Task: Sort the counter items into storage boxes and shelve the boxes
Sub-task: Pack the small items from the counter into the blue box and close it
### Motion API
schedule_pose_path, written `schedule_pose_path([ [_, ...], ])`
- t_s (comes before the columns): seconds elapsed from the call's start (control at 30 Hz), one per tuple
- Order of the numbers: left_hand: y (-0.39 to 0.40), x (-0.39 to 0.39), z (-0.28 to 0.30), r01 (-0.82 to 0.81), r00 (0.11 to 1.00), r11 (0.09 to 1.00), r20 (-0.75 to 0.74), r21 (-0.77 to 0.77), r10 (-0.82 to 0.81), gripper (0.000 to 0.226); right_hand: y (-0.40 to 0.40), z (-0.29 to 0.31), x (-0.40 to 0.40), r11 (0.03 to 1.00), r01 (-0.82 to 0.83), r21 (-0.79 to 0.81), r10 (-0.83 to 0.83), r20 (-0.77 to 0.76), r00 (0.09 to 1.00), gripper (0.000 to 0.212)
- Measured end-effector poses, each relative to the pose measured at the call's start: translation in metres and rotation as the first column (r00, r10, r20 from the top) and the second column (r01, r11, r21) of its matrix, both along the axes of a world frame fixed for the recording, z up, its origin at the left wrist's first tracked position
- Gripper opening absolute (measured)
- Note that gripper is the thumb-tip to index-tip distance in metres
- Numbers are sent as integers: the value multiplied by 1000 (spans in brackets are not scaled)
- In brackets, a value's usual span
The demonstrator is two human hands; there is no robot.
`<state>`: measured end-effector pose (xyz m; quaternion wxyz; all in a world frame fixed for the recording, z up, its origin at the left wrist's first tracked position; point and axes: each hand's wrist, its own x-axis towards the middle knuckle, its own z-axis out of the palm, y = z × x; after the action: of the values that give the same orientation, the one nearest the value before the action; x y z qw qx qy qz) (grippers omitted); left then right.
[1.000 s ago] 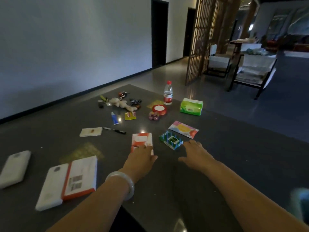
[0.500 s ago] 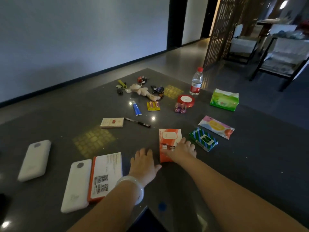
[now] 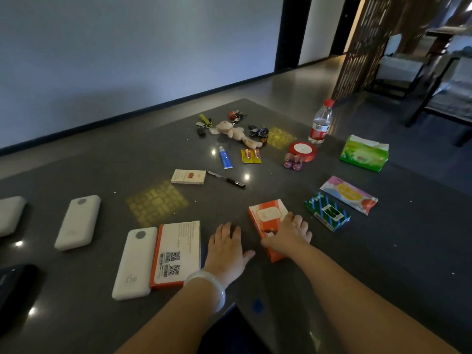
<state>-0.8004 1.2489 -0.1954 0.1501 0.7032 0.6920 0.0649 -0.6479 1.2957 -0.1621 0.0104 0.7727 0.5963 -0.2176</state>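
Right grip [image 3: 287,237] clasps orange pack [image 3: 268,218] near worktop's front edge (long axis runs away from me); left hand [image 3: 226,249] flat beside it.

On the surface [image 3: 383,251] lie three white power banks: one [image 3: 134,263] near the front edge, one [image 3: 78,222] further left, and one [image 3: 10,215] cut off at the left edge. There are two orange boxes, a flat one [image 3: 176,254] and a tilted one [image 3: 268,221]. Tissue packs number three: green [image 3: 364,153], pink [image 3: 348,194] and blue-green [image 3: 327,212]. One each: water bottle [image 3: 320,122], red tape roll [image 3: 302,150], pen [image 3: 226,178], blue tube [image 3: 225,157], plush toy [image 3: 236,132], cream packet [image 3: 188,176], yellow battery card [image 3: 251,156]. Two loose batteries [image 3: 293,161]. Three key clusters [image 3: 204,123] toward the far edge; the keys in each are too small to count. Two hands [image 3: 226,247].
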Motion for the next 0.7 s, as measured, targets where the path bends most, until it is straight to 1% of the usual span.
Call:
schedule_pose_path([
  [0.07,-8,-5,4,-28,1000,999,13,33,28,76,-5,-1,-2,998,-61,-11,61,-2,998,117],
  [0.13,-17,-13,9,-66,998,993,5,98,66,75,-10,-2,-8,993,-115,-15,115,-14,993,117],
  [0.2,-26,-27,13,-191,981,973,34,126,189,77,-12,-2,-14,987,-159,-20,158,-22,987,117],
  [0.23,-32,-37,14,-282,959,953,44,114,278,81,-13,-2,-18,984,-179,-22,178,-22,984,118],
  [0.3,-42,-53,13,-417,909,906,15,66,417,87,-14,-2,-23,981,-190,-30,190,-19,982,118],
  [0.37,-52,-65,12,-478,878,878,5,17,478,89,-16,-2,-29,977,-211,-28,210,-23,977,118],
  [0.5,-57,-67,15,-479,877,878,16,-19,479,88,-18,-5,-38,970,-242,-6,242,-35,970,118],
  [0.63,-50,-62,19,-455,888,888,35,-63,458,84,-20,-6,-40,968,-249,27,249,-3,968,126],
  [0.7,-46,-60,19,-427,901,899,35,-97,432,83,-19,-7,-38,969,-242,49,242,4,970,123],
])
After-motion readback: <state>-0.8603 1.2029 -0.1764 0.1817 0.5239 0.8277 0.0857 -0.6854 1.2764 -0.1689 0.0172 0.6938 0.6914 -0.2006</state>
